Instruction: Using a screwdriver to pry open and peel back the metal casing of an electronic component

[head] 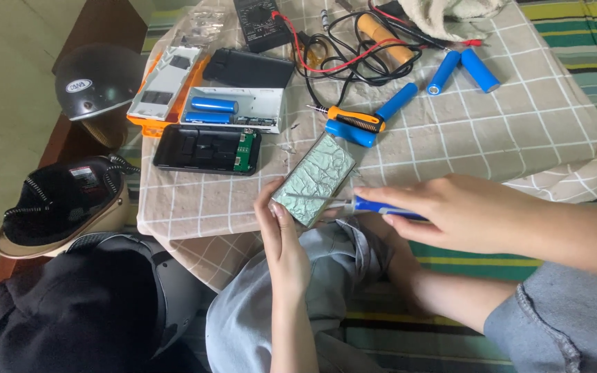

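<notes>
The left hand point(281, 238) gripped a flat rectangular pack point(314, 179) wrapped in crinkled silver foil, fingers curled around its near edge and the thumb lying along its left side, so that the pack stood tilted with its foil face up at the table's front edge. The right hand point(450, 211) was closed around the blue handle of a screwdriver point(357, 203) — its thin shaft ran leftward from the fist and its tip touched the lower part of the foil face, just above the left thumb.

Just beyond the held pack lay an orange-and-black screwdriver point(350, 119) resting across a blue cylindrical cell point(371, 117). Farther out and to the right of the grip, two more blue cells point(463, 70) lay side by side on the checked tablecloth point(506, 131). To the left of the pack sat a black open casing with a green circuit board point(209, 150), and past it a white tray holding blue cells point(233, 110) — beside that an orange-edged case point(164, 86). At the far edge a dark multimeter point(260, 24) stood with red and black leads point(354, 48) looping over the cloth.

Off the table, well to the left of the left hand, a black helmet point(95, 79) and a tan-rimmed helmet point(60, 207) lay on the floor.
</notes>
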